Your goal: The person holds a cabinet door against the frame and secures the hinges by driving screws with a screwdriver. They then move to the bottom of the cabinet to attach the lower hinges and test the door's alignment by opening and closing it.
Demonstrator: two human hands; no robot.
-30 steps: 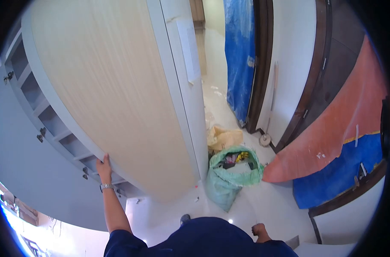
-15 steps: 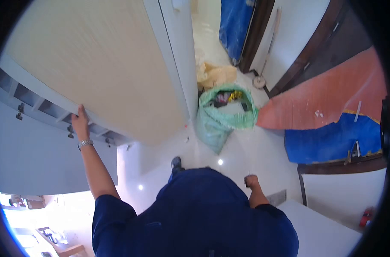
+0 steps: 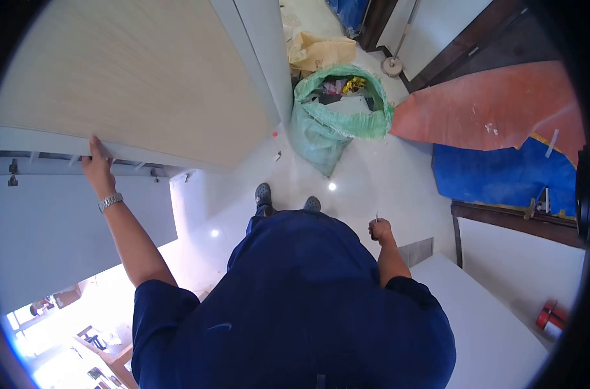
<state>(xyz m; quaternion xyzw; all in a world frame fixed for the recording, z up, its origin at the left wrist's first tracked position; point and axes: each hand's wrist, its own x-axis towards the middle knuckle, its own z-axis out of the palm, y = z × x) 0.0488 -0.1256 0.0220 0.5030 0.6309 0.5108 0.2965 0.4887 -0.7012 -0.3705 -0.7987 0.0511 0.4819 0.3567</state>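
My left hand [image 3: 99, 170], with a metal watch [image 3: 110, 201] at the wrist, grips the white edge of a large beige panel [image 3: 146, 78]. One finger lies over the edge; the others are partly hidden behind it. Just below is a grey panel [image 3: 61, 227] carrying dark metal hinges [image 3: 13, 173], and a narrow row of openings shows between the two panels. Low on my right side, my right hand [image 3: 380, 229] is closed round a small dark-handled tool [image 3: 374, 232] with a thin metal tip pointing forward. Its exact kind is too small to make out.
A green woven sack [image 3: 324, 139] full of rubbish stands ahead, a yellow sack [image 3: 321, 52] behind it. Red sheeting [image 3: 489, 110] and blue sheeting [image 3: 502, 178] cover the right side. A fire extinguisher [image 3: 552, 319] is at lower right. Small scraps [image 3: 277, 155] lie on the floor.
The view has shifted, so the sack sits higher and both my shoes show. The row of openings beside my left hand looks narrower. Both hands keep their grips.
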